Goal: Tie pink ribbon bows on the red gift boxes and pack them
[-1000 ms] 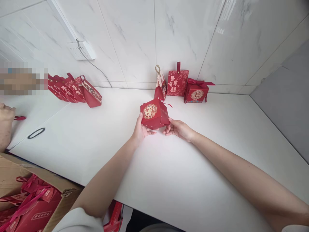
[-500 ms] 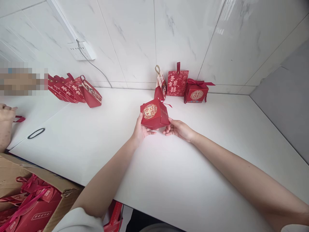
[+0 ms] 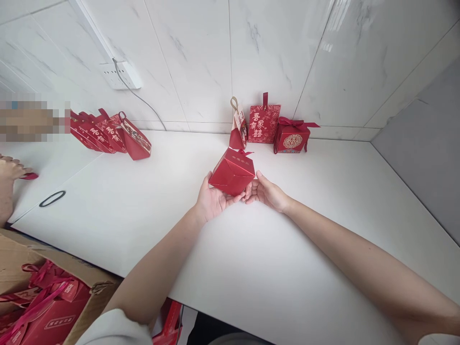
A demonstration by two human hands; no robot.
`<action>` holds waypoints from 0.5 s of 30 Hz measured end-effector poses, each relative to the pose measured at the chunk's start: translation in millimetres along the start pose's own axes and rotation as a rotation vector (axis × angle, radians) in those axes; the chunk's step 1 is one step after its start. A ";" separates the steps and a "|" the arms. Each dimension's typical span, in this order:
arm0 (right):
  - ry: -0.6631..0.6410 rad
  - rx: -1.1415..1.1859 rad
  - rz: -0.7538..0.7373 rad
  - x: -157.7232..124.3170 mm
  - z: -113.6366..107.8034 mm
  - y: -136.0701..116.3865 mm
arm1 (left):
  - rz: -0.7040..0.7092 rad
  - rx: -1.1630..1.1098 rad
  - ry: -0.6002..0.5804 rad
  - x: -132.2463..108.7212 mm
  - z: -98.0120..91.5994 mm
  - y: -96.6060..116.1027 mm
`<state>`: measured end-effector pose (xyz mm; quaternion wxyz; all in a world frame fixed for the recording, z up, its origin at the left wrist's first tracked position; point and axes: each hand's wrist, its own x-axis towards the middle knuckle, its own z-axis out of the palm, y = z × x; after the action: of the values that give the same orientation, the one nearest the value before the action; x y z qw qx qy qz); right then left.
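A small red gift box [image 3: 235,173] with a ribbon on top is tilted in front of me above the table, its plain folded side and bottom toward me. My left hand [image 3: 212,199] holds it from the left and below, thumb against its left edge. At the box's lower right corner is my right hand [image 3: 268,192], its thumb raised off the box and its fingers loosely curled beside my left fingertips. Just behind stand a narrow tapered box with a loop [image 3: 239,132], a flat red bag-shaped box [image 3: 265,124] and a red box with a bow [image 3: 292,136].
Several red looped boxes [image 3: 113,134] lean in a row at the left by the wall. A dark oval band [image 3: 52,199] lies nearer. Another person's hand [image 3: 9,175] touches a red ribbon. A cardboard carton [image 3: 102,287] of red boxes stands below the table edge [image 3: 82,251].
The red box has been turned in my hands, so its round gold emblem no longer faces me. My right thumb has come off its corner. My left fingers reach further beneath it.
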<state>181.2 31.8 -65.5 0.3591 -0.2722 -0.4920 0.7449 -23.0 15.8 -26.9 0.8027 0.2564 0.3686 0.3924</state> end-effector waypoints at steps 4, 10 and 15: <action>0.016 -0.001 0.012 1.2 -2.1 1.5 | 0.005 0.028 0.002 0.0 0.8 -0.5; 0.023 0.022 0.023 2.0 -3.9 1.9 | 0.021 0.097 0.070 1.7 -1.3 0.4; 0.031 0.048 0.024 2.1 -5.9 1.9 | 0.039 0.173 0.079 2.3 -3.8 1.5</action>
<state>184.0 36.1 -69.5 0.3639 -0.2809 -0.4652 0.7565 -25.7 19.0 -29.0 0.7546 0.3161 0.4273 0.3847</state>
